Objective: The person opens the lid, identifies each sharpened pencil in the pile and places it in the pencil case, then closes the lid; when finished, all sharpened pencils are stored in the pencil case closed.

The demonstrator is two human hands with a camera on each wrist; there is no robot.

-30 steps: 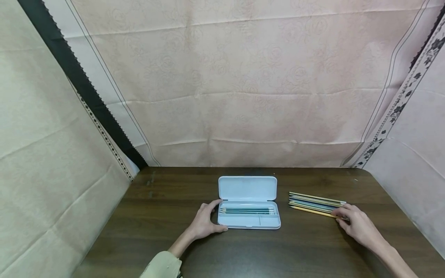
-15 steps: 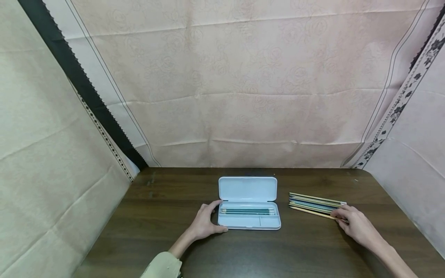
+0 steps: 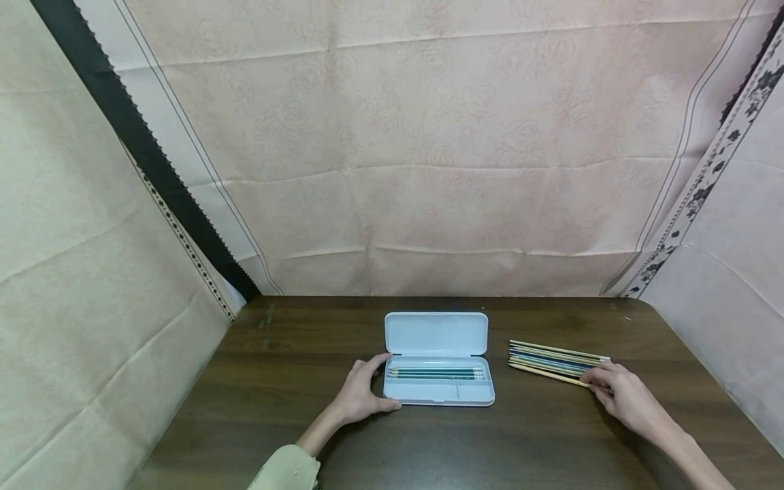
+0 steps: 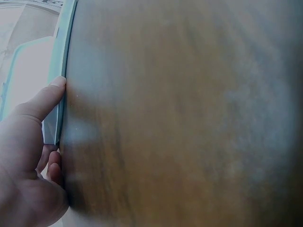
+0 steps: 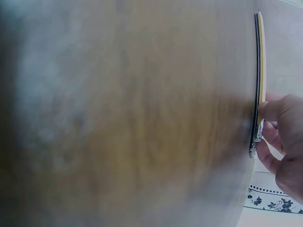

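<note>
A light blue pencil case [image 3: 422,393] lies with its lid [image 3: 436,333] raised, and several green pencils [image 3: 435,373] rest in its back compartment. My left hand [image 3: 357,396] spans the case's left end, thumb at the front edge and forefinger at the back corner. In the left wrist view the thumb presses along the case's side [image 4: 60,52]. Off to the right, several pencils [image 3: 554,354] lie side by side in a slanting row. My right hand [image 3: 627,400] pinches a yellow pencil [image 5: 261,71] near its eraser end, at the row's front edge. A dark pencil [image 5: 257,71] runs alongside it.
Everything lies on a dark brown wooden table [image 3: 441,449]. Pale patterned cloth [image 3: 429,170] hangs behind the table, with more cloth on both sides. Between the case and the loose pencils is a narrow strip of tabletop.
My right hand has shifted very slightly left along the front pencil, whose front end has turned a little away from the row. The left hand and the case keep their places.
</note>
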